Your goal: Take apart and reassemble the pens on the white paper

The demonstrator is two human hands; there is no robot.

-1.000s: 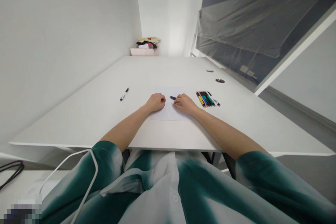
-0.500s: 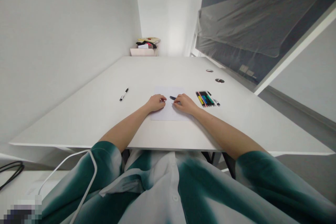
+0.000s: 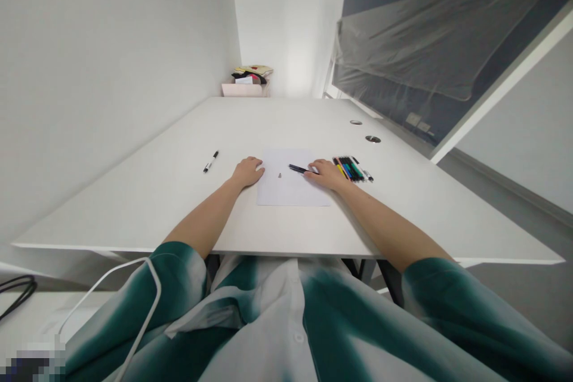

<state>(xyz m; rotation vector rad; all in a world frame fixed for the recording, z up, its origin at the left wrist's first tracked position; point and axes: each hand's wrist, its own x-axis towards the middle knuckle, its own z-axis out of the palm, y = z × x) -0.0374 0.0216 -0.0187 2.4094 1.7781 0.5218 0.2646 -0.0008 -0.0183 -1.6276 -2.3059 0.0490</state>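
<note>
A white sheet of paper (image 3: 290, 194) lies on the table in front of me. My left hand (image 3: 248, 172) rests at its left edge, fingers loosely spread and nothing in them. On the right side of the sheet, my right hand (image 3: 329, 175) lies with fingers apart, its thumb over the near end of a dark pen (image 3: 298, 168). The pen appears to lie on the paper, not gripped. Near the sheet's middle is a tiny greyish mark or object (image 3: 280, 175), too small to name.
A row of coloured markers (image 3: 351, 168) lies just right of my right hand. A single black-and-white marker (image 3: 210, 162) lies off to the left. At the table's far end stands a box with piled items (image 3: 244, 89). A dark panel under plastic (image 3: 403, 48) borders the right.
My left hand has moved left to the paper's edge, uncovering the tiny mark or object. My right hand has drawn back to the right, showing more of the pen.
</note>
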